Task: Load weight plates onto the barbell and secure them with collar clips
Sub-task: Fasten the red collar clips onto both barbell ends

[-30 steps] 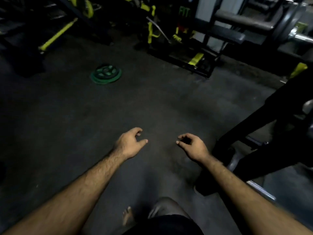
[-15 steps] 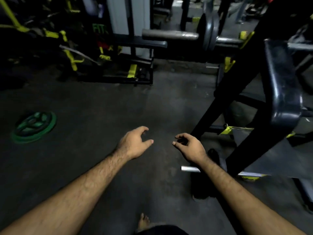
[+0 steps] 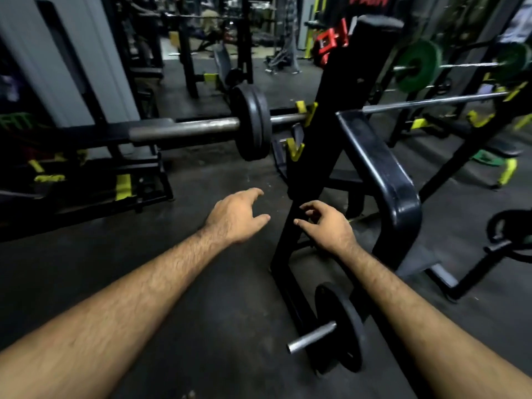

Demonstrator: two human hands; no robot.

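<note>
Ahead, both bare hands hover over dark gym floor (image 3: 86, 269), holding nothing. Left hand (image 3: 234, 216) fingers loosely spread; right hand (image 3: 326, 224) fingers curled, slack, just in front of black steel rack upright (image 3: 319, 156). Steel barbell (image 3: 184, 129) with two black round weight plates (image 3: 252, 122) rests farther off, centre-left. Another black plate (image 3: 342, 326) sits on silver peg (image 3: 311, 336), near right.

The long steel barbell (image 3: 184, 129) vanishes behind the black rack upright (image 3: 325, 139) (far end hidden); background blurred.
</note>
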